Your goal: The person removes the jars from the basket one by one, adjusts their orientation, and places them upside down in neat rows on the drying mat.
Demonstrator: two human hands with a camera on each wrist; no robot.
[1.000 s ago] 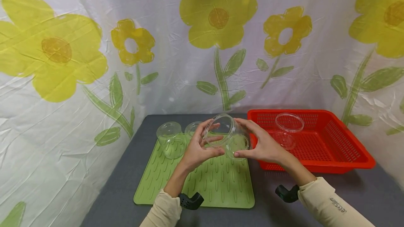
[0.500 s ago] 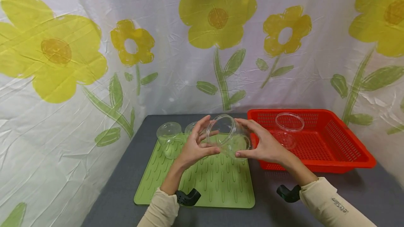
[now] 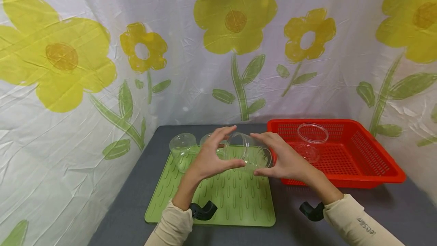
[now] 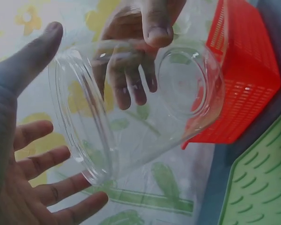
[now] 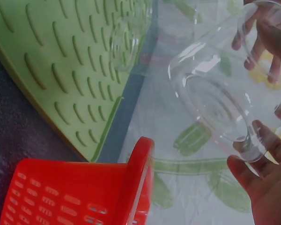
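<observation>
A clear plastic jar (image 3: 252,151) is held on its side above the green mat (image 3: 235,204), its wide ridged rim to the left and its narrower base to the right. My right hand (image 3: 286,158) grips the base end, thumb on the near side and fingers behind. At the wide end, my left hand (image 3: 211,158) has its fingers spread around the rim. The left wrist view shows the left thumb and fingers straight, their tips close by the rim of the jar (image 4: 145,136). In the right wrist view, right fingers lie under the base of the jar (image 5: 215,103).
Two more clear jars stand on the mat's far left: one jar (image 3: 184,153) in plain sight, another jar (image 3: 206,139) partly behind my left hand. A red slotted basket (image 3: 341,182) sits at the right on the grey table (image 3: 124,204), with a clear jar (image 3: 312,141) inside. A flowered curtain hangs behind.
The jar has turned so its wide end, earlier tipped up toward the head camera, now faces left and shows more side-on. My left fingers have spread wider around the rim.
</observation>
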